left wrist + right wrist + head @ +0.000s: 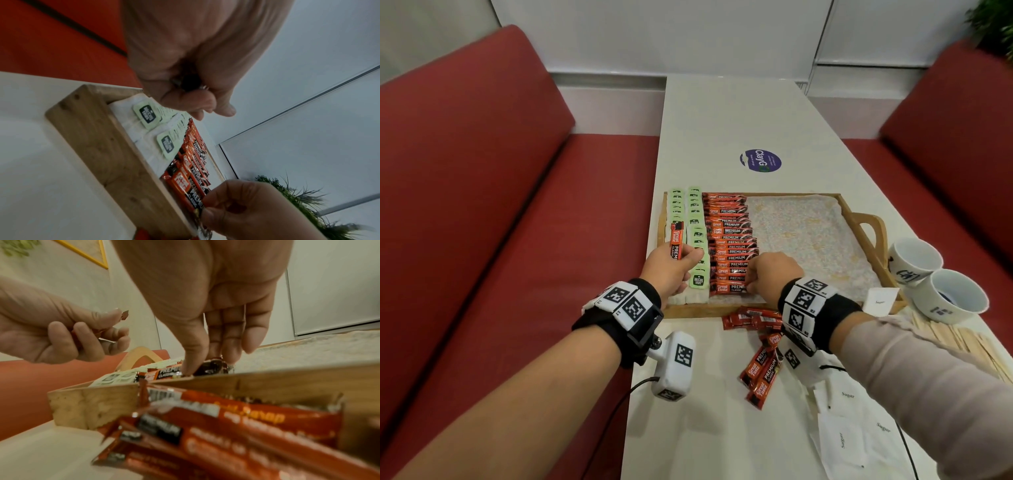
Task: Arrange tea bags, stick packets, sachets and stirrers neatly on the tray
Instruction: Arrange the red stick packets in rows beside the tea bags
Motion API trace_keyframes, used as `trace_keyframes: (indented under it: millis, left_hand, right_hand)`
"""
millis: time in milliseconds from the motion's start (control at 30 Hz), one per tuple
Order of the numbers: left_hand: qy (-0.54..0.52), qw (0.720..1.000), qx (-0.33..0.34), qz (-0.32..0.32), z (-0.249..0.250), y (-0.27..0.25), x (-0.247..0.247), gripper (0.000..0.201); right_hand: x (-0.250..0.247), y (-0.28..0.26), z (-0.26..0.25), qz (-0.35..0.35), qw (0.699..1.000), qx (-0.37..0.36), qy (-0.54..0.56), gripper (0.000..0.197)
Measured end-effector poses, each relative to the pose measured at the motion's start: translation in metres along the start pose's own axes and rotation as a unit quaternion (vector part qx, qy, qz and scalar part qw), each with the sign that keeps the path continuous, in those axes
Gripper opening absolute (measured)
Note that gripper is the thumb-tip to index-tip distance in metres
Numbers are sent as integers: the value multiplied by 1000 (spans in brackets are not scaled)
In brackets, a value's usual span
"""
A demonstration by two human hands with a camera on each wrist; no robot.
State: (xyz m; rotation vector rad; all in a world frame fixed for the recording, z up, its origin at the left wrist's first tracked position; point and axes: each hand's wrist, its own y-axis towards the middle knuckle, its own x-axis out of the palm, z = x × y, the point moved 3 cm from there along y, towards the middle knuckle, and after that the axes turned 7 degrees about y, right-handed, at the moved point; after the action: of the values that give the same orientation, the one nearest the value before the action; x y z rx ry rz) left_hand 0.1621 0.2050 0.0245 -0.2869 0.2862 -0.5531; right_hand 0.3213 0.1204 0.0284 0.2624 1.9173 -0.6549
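From the head view, a long white table runs between two red benches toward a white wall, bearing a wooden tray with two columns of green-tagged tea bags, one column of red stick packets, beside two white cups. The left wrist view shows the left hand curled round one stick packet. The right wrist view shows the right hand pinching the nearest packet in the tray.

Even, soft overhead light keeps the head view bright and sharp with faint shadows and bowed wide-angle edges, while both wrist views are dimmer, tilted, and blurred up close, especially the loose red-orange stick packets.
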Motion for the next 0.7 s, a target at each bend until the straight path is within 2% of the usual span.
trace_keyframes:
  millis: [133,300,433,600,700]
  left_hand:
    - [-8,1000,-11,-17,1,1,0,17]
    - [-45,996,-68,-20,6,0,2,43]
    - [-68,994,-82,-3,8,0,2,31]
    - [-67,997,-48,-14,8,0,5,20]
    - [-56,998,-15,-28,10,1,7,18]
  right_hand:
    - [1,2,0,3,1000,1,-13,11]
    - [-1,-1,-2,0,1000,-11,-21,8]
    - [-3,-3,-3,-1,1000,-18,-17,13]
    - [-10,-9,-5,19,999,-40,16,19]
    - [-14,-13,-13,43,993,-79,79,24]
